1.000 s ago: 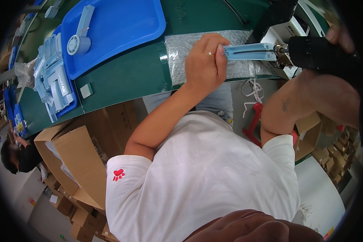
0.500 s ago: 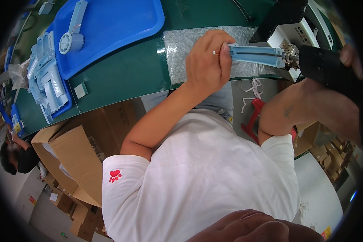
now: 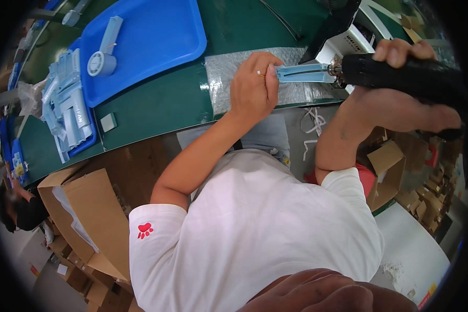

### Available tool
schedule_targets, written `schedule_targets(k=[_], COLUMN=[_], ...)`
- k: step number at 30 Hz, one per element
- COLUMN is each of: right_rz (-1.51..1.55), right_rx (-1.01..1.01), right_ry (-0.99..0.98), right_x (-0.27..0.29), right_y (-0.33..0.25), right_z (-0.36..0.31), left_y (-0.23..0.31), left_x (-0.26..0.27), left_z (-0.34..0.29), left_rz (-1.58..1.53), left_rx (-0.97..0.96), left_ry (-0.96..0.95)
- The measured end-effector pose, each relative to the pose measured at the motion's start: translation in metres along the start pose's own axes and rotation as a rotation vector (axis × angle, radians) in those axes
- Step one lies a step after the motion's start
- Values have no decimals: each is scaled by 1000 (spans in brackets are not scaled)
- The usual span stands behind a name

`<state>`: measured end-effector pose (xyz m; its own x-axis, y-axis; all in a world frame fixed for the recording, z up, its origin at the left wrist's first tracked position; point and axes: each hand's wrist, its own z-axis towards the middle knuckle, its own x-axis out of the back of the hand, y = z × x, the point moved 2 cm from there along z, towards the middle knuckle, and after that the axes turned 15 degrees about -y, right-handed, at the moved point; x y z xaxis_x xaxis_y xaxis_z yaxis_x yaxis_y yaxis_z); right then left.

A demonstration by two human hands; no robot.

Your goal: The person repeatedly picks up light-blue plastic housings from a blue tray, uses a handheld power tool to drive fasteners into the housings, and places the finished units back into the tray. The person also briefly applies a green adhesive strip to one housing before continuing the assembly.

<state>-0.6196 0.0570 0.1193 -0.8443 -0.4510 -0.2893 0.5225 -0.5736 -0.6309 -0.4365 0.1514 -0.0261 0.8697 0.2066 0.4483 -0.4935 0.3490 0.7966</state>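
My left hand [image 3: 254,86] is closed around one end of a light-blue plastic fan handle shell [image 3: 307,74], held level above a bubble-wrap sheet [image 3: 218,75] on the green table. The shell's open inner side shows a dark line along it, perhaps a wire. Wrapped around a thick black electric screwdriver [image 3: 379,70], my right hand [image 3: 398,52] keeps the tool almost level. Its metal nose [image 3: 336,68] meets the shell's right end; whether the bit sits in a screw is too small to tell.
A blue tray [image 3: 192,39] holds a light-blue fan piece with a round head [image 3: 102,63]. Left of it lie piled light-blue shells [image 3: 70,104]. A black-and-white machine [image 3: 343,39] stands behind the screwdriver. Below the table is an open cardboard box [image 3: 96,218]; another person [image 3: 21,205] is far left.
Both hands, the shell and the screwdriver have shifted left in the picture, partly as the view moved. More of my right hand's fingers now show over the screwdriver.
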Motion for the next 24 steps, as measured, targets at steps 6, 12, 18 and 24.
schedule_targets(k=[6, 12, 18, 24], right_rz=[100, 454, 138, 127], right_rx=[144, 169, -18, -68], right_ry=[-59, -292, -154, -309], right_x=[-33, 20, 31, 59], right_y=[-35, -78, -61, -60], right_z=[45, 62, 35, 46], left_y=[3, -75, -193, -307], left_x=[26, 120, 229, 246], left_z=[32, 148, 300, 391], left_rz=[1, 211, 340, 544], left_rx=[178, 287, 687, 984], left_ry=[-292, -205, 170, -71])
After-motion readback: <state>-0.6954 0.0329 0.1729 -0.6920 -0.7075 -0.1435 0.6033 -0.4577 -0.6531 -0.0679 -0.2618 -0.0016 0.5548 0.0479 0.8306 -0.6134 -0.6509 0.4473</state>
